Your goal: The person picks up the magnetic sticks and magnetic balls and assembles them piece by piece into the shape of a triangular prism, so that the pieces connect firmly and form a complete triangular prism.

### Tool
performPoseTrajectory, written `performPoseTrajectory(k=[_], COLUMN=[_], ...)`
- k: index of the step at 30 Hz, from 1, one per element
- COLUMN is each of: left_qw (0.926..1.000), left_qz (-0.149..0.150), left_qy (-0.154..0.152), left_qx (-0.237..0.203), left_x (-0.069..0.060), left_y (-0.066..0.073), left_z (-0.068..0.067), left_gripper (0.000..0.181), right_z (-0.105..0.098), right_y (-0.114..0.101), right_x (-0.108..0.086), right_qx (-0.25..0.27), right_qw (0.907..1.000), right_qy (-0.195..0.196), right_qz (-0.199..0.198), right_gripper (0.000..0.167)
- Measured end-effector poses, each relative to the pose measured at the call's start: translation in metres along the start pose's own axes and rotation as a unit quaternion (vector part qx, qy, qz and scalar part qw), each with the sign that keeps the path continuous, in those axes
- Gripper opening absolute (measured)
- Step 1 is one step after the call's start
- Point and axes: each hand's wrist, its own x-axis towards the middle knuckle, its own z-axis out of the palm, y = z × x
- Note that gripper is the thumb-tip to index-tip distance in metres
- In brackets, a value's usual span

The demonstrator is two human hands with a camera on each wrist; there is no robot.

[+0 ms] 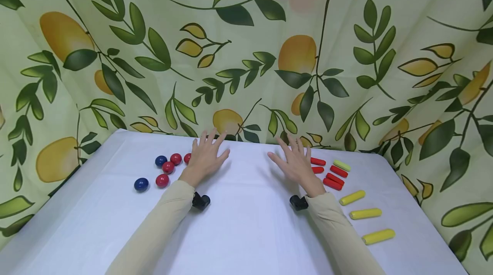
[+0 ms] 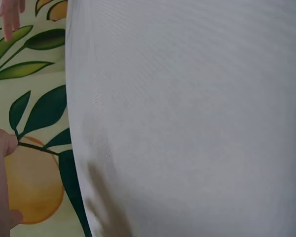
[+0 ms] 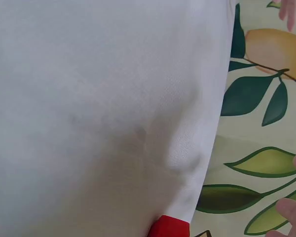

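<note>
Both hands hover over the white table with fingers spread and nothing held. My left hand point(image 1: 205, 159) is nearest to a group of shiny balls on the left, where it partly hides one red ball point(image 1: 187, 158). Other red balls point(image 1: 162, 180) lie there with a dark blue ball point(image 1: 161, 161) and a second blue ball point(image 1: 141, 184) nearer the front. On the other side, my right hand point(image 1: 295, 164) is beside several short red sticks point(image 1: 339, 171), partly covering some of them. In the right wrist view, the end of a red stick point(image 3: 170, 227) shows at the bottom edge.
Yellow round-ended sticks point(image 1: 365, 213) lie in a loose row along the right, beside the right sleeve. A yellow-green stick point(image 1: 342, 165) lies among the red ones. Behind the white-covered table point(image 1: 246, 223) hangs a curtain point(image 1: 246, 52) printed with leaves and fruit.
</note>
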Motion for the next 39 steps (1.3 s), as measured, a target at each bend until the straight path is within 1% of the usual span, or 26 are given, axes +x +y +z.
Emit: performPoseTrajectory(k=[7, 13, 17, 23, 27, 32, 36, 39], left_qw=[1.0000, 0.9998, 0.9995, 0.9988, 0.9983, 0.9978, 0.9975, 0.9971], left_qz=[-0.004, -0.007, -0.013, -0.018, -0.025, -0.030, -0.021, -0.006], left_qy=[0.007, 0.010, 0.014, 0.019, 0.017, 0.016, 0.002, -0.005], left_qx=[0.001, -0.012, -0.025, -0.041, -0.050, -0.058, -0.068, -0.076], left_x=[-0.006, -0.009, -0.012, -0.018, -0.022, -0.026, -0.028, -0.029], left_y=[-0.006, -0.010, -0.012, -0.016, -0.019, -0.023, -0.024, -0.028], left_z=[0.000, -0.002, -0.004, -0.009, -0.009, -0.010, -0.013, -0.017], left_gripper=[0.061, 0.061, 0.061, 0.059, 0.055, 0.051, 0.049, 0.048], right_z=[-0.003, -0.005, -0.008, -0.009, -0.009, -0.013, -0.019, -0.022], right_y=[0.002, 0.005, 0.008, 0.015, 0.020, 0.024, 0.029, 0.032], right_x=[-0.006, -0.013, -0.019, -0.028, -0.035, -0.040, -0.042, -0.043], right_qx=[0.015, 0.033, 0.048, 0.058, 0.062, 0.076, 0.104, 0.121], right_qw=[0.9999, 0.9993, 0.9985, 0.9976, 0.9975, 0.9967, 0.9934, 0.9907], right_qy=[0.001, 0.016, 0.025, 0.024, 0.015, -0.015, -0.036, -0.046], right_qz=[0.003, 0.001, -0.007, -0.029, -0.028, -0.025, -0.031, -0.042], right_gripper=[0.074, 0.071, 0.069, 0.065, 0.062, 0.057, 0.049, 0.044])
